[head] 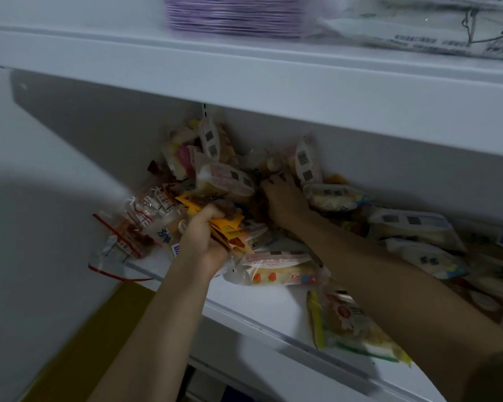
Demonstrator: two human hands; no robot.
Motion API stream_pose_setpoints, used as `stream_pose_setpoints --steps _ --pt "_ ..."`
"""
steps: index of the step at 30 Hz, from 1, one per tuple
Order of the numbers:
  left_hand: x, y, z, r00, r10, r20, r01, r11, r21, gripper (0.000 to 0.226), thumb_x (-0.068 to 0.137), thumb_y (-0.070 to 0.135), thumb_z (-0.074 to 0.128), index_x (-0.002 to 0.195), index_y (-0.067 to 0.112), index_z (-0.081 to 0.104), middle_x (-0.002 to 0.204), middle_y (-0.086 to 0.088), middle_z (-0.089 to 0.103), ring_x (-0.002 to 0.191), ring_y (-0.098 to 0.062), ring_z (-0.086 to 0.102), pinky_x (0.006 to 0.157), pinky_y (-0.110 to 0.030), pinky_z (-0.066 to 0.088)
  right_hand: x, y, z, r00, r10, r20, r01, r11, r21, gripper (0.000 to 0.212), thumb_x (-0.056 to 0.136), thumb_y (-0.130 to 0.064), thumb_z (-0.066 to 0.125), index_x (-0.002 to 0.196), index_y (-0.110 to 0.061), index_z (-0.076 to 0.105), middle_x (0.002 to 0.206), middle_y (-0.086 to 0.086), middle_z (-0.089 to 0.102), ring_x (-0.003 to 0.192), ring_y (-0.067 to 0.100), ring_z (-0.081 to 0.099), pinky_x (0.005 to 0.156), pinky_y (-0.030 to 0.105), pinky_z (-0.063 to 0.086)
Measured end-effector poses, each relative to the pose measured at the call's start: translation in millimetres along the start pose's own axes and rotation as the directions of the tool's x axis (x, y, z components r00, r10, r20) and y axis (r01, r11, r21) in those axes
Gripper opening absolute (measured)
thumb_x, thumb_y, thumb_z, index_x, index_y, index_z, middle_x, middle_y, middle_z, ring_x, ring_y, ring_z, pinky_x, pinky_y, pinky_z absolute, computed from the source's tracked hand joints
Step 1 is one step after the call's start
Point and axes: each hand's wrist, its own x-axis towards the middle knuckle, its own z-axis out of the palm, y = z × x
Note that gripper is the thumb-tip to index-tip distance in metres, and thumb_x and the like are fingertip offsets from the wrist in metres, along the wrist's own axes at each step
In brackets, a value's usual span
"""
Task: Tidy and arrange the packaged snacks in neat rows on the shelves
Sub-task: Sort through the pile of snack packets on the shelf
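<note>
A jumbled heap of packaged snacks fills the back left of the white shelf. My left hand is closed around a bunch of small orange and yellow packets at the heap's front. My right hand reaches deep into the heap, palm down, fingertips buried among dark packets; whether it holds one is hidden. A clear bread pack with red fruit print lies just in front of the hands. White bread packs trail off to the right.
A yellow-green snack bag lies near the shelf's front edge. Clear bags with red trim hang over the shelf's left end. The upper shelf overhangs closely and carries a purple stack and white packs. A yellow surface lies below left.
</note>
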Motion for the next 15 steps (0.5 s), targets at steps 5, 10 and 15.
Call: stream_pose_setpoints --steps 5,10,15 --pt "3.4 -2.5 -3.7 1.000 -0.021 -0.003 0.021 0.999 0.027 0.021 0.092 -0.002 0.049 0.105 0.006 0.065 0.099 -0.016 0.071 0.091 -0.032 0.071 0.076 -0.046 0.060 -5.2 9.1 -20.3 0.972 0.128 -0.195 -0.073 0.961 0.267 0.027 0.092 0.001 0.061 0.115 -0.012 0.069 0.118 0.011 0.066 0.105 0.027 0.062 0.087 0.040 0.055" --pt "6.4 -5.4 -5.7 0.999 -0.037 -0.020 0.039 0.994 0.105 0.030 0.092 0.002 0.052 0.120 0.008 0.063 0.106 -0.019 0.069 0.089 -0.032 0.071 0.065 -0.041 0.061 -11.0 8.4 -21.6 0.983 -0.081 0.165 0.025 0.948 0.318 0.053 0.086 -0.003 0.071 0.137 -0.011 0.058 0.138 0.014 0.053 0.122 0.031 0.055 0.095 0.031 0.047" --pt "9.1 -10.6 -12.6 0.999 -0.018 -0.034 0.024 0.984 0.176 0.054 0.082 0.005 0.061 0.136 0.003 0.056 0.120 -0.022 0.069 0.107 -0.041 0.070 0.081 -0.053 0.062 -7.8 2.4 -15.0 0.988 -0.053 0.147 0.076 0.985 -0.154 0.074 0.091 -0.020 0.068 0.156 -0.017 0.034 0.158 0.010 0.035 0.141 0.035 0.034 0.111 0.049 0.037"
